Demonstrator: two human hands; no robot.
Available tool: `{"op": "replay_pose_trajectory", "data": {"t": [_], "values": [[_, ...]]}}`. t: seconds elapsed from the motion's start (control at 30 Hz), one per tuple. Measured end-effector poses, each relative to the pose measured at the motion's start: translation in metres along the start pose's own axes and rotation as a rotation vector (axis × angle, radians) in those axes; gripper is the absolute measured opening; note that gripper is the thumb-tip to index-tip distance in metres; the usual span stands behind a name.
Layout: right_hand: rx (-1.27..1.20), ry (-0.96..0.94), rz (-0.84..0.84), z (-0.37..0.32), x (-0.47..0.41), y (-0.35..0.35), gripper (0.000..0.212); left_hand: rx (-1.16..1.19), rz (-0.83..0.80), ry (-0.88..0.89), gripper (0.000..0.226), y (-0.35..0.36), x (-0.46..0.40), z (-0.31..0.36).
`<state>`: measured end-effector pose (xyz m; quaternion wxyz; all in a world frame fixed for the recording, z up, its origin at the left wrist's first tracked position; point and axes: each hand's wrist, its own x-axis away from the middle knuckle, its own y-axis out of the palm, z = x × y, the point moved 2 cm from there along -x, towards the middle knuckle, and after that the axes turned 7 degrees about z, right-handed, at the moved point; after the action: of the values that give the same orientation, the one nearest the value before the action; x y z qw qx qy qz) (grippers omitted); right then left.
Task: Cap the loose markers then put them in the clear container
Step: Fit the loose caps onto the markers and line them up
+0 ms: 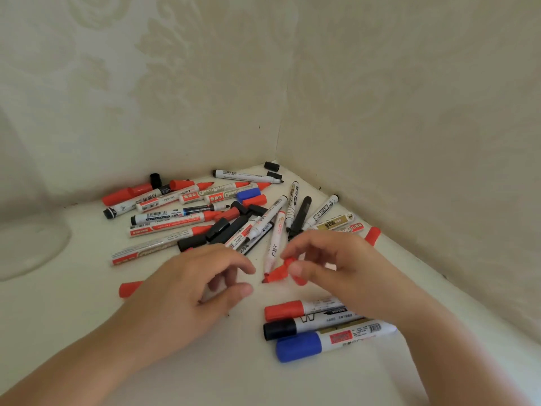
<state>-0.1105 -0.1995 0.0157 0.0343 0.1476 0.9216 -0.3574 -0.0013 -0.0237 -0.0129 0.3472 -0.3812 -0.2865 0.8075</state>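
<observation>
A pile of loose markers and caps [222, 218], red, black and blue, lies in the corner of a white surface. My right hand [336, 265] pinches a red cap [278, 274] between thumb and fingers, close to the red tip of a white marker [274, 244] lying on the surface. Just left of that cap, my left hand [196, 288] hovers with its fingers curled apart and nothing in them. Three capped markers lie side by side under my right wrist: red [284, 310], black [279, 329] and blue [298, 345]. The clear container [58, 244] shows faintly at the far left.
Patterned cream walls [380, 112] meet in a corner right behind the pile. One loose red cap [128, 288] lies beside my left hand and another [372, 235] near the right wall. Two black caps [272, 166] sit in the far corner.
</observation>
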Motion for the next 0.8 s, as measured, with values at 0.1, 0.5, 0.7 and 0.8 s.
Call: {"op": "replay_pose_trajectory", "data": {"t": [0.1,0.5,0.7,0.8], "values": [[-0.4,-0.022,-0.014,-0.011,-0.001,0.012,0.015,0.079,-0.02,0.016,0.035,0.003,0.0,0.007],[0.092,-0.083,0.089,-0.007,-0.004,0.018,0.018,0.354,0.258,-0.122,0.02,-0.007,-0.003,0.009],[0.45,-0.071,0.014,0.019,-0.006,-0.003,0.028,0.337,0.406,-0.255,0.025,-0.017,-0.001,-0.006],[0.539,-0.086,-0.001,0.023,-0.008,-0.001,0.031,0.218,0.39,-0.23,0.02,-0.021,-0.002,-0.004]]}}
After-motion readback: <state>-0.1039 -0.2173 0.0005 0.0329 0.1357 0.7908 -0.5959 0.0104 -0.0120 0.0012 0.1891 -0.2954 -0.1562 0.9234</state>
